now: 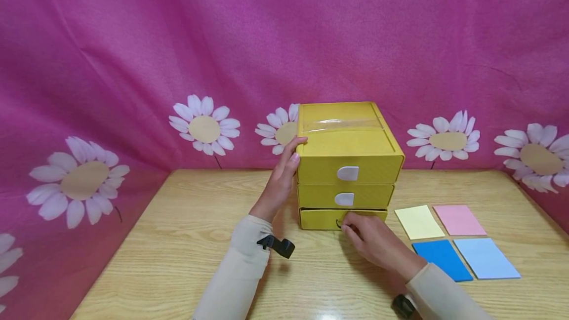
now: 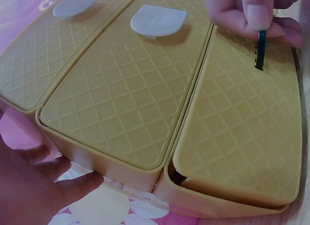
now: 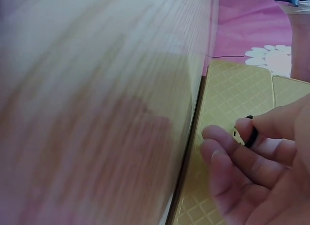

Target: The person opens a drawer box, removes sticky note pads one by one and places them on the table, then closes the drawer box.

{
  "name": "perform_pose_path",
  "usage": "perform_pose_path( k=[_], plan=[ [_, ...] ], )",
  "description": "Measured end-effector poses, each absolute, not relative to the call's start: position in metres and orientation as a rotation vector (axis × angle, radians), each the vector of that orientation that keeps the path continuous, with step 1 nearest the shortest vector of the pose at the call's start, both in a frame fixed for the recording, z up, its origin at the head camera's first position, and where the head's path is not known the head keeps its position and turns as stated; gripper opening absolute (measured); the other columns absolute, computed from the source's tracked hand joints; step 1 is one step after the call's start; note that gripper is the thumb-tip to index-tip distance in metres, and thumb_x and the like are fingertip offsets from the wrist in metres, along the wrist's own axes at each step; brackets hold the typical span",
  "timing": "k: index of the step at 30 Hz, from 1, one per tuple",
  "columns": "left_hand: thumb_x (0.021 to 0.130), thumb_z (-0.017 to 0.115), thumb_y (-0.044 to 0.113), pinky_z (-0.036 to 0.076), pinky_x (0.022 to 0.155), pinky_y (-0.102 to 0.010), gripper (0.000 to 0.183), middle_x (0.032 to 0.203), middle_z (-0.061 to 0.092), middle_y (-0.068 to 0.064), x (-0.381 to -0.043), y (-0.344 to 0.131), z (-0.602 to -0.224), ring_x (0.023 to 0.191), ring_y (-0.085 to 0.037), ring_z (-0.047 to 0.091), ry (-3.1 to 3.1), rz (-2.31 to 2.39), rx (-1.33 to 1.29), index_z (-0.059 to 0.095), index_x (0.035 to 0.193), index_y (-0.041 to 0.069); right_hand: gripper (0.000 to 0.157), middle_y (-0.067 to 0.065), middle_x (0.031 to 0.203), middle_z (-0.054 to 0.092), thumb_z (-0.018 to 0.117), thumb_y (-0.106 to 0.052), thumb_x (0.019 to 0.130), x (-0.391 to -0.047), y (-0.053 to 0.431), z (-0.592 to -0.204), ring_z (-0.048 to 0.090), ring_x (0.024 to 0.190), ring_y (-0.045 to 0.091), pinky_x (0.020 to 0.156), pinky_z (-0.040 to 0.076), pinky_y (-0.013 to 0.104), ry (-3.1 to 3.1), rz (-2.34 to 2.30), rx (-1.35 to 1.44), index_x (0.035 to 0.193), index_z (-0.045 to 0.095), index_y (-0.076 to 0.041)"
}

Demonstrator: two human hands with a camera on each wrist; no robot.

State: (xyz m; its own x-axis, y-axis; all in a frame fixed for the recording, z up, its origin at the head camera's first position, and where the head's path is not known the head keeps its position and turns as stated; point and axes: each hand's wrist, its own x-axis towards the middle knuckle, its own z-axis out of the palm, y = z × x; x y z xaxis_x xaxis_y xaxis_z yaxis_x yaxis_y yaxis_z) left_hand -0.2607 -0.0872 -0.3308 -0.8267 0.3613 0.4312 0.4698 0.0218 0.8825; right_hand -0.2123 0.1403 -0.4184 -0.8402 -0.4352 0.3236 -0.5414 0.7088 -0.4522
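A yellow three-drawer box (image 1: 346,144) stands on the table, with strips of clear tape across its top. My left hand (image 1: 280,179) rests against its left side, fingers straight and the tips at the top edge. At the bottom drawer (image 1: 319,220), my right hand (image 1: 378,242) pinches a black loop pull (image 2: 261,50) between thumb and finger. That drawer's front stands slightly out from its casing, leaving a thin dark gap along the top. The upper drawer (image 1: 320,171) and middle drawer (image 1: 317,195) are closed, each with a white tab.
Right of the box, on the wooden table (image 1: 195,241), lie a pale yellow note pad (image 1: 419,222), a pink one (image 1: 460,220), a dark blue one (image 1: 444,260) and a light blue one (image 1: 487,259). A pink flowered cloth (image 1: 284,38) hangs behind.
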Motion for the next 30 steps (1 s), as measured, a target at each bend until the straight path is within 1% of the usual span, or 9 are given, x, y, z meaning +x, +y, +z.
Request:
perform_pose_path(
  k=[5,11,20,30],
  plan=[
    [0.105,0.027,0.024,0.017,0.115,-0.048,0.045,0.16,0.013,-0.005,-0.2604,-0.0866,-0.3303,0.144,-0.017,0.015,-2.176,-1.953,-0.893,0.028,0.149,0.015,0.012,-0.014,0.066,0.044,0.062,-0.01,0.093,-0.2144,0.1408,-0.4189,0.044,0.063,0.005,0.058,0.038,0.023,-2.732,0.778,0.809,0.082,0.061,-0.016],
    [0.105,0.027,0.025,0.016,0.114,-0.049,0.045,0.16,0.014,-0.004,-0.2605,-0.0865,-0.3307,0.144,-0.016,0.014,-2.183,-1.953,-0.885,0.029,0.149,0.017,0.013,-0.014,0.065,0.044,0.062,-0.01,0.092,-0.2167,0.141,-0.419,0.043,0.062,0.006,0.057,0.037,0.023,-2.744,0.731,0.841,0.08,0.061,-0.016],
    [0.104,0.027,0.026,0.018,0.114,-0.051,0.045,0.159,0.016,-0.003,-0.2588,-0.0874,-0.3302,0.144,-0.018,0.017,-2.196,-1.951,-0.879,0.027,0.149,0.017,0.016,-0.015,0.062,0.043,0.062,-0.008,0.09,-0.2181,0.1399,-0.4206,0.042,0.059,0.006,0.055,0.038,0.024,-2.73,0.674,0.89,0.076,0.06,-0.017],
    [0.105,0.026,0.027,0.018,0.114,-0.049,0.045,0.159,0.015,-0.003,-0.2579,-0.0872,-0.3292,0.143,-0.018,0.019,-2.2,-1.956,-0.872,0.027,0.149,0.018,0.023,-0.013,0.06,0.04,0.063,-0.005,0.087,-0.2189,0.14,-0.4216,0.039,0.056,0.005,0.053,0.036,0.024,-2.683,0.662,0.942,0.07,0.055,-0.018]
  ],
)
